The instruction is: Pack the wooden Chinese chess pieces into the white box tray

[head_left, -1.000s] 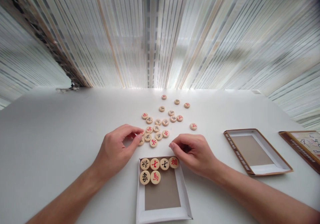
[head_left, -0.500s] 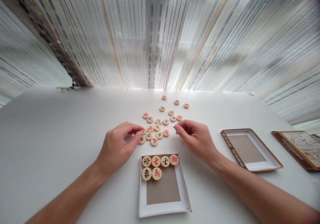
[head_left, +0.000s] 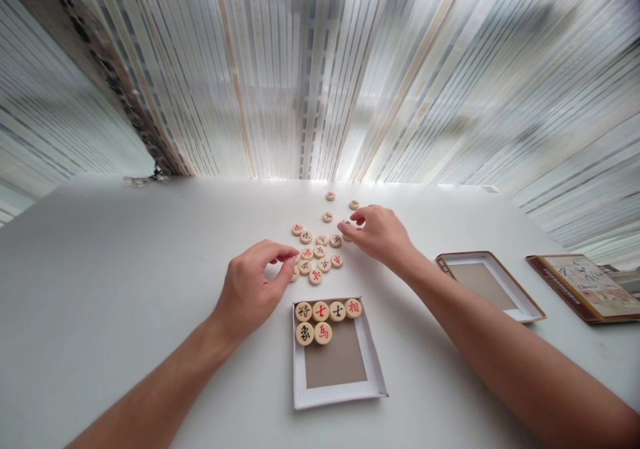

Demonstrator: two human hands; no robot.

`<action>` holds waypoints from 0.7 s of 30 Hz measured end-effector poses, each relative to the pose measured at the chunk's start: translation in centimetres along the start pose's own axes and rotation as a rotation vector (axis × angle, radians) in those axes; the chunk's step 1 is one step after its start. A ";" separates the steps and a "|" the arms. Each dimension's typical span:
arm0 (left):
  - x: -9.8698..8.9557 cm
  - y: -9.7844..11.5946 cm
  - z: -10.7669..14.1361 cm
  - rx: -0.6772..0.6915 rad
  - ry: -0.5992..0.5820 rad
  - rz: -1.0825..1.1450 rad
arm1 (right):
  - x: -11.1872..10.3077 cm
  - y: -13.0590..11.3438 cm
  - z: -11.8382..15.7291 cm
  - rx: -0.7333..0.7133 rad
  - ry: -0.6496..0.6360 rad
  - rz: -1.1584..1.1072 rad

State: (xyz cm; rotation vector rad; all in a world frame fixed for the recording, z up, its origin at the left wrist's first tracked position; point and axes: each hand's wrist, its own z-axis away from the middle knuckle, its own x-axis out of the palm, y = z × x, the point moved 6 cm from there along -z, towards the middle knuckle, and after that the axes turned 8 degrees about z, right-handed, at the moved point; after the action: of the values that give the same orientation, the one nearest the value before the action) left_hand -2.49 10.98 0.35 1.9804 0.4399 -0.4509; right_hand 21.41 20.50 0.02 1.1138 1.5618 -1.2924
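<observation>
Seemingly picking: right hand (head_left: 383, 234), thumb and finger apart, at discs (head_left: 335, 241); left hand (head_left: 253, 285) beside others, can't tell if gripping. Next calls for neat pinch; tray (head_left: 340, 397) sits bodyward of both grips.

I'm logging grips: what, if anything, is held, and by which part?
It cannot be told: fingers of the left hand and right hand partly cover nearby discs.

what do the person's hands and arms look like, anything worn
The left hand and right hand are gloveless, with no rings visible. The left forearm and right forearm show no sleeve, watch, bracelet or marking within the picture.
</observation>
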 end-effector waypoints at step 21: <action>1.5 1.9 0.9 -0.056 -0.142 0.227 | -1.6 -3.1 9.8 -0.318 -0.124 -0.664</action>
State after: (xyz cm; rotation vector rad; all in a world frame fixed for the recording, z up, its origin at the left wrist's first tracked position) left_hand -0.37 9.50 0.70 1.9025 0.1351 -0.4270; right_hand 19.33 10.30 0.90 0.3076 2.0383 -1.4162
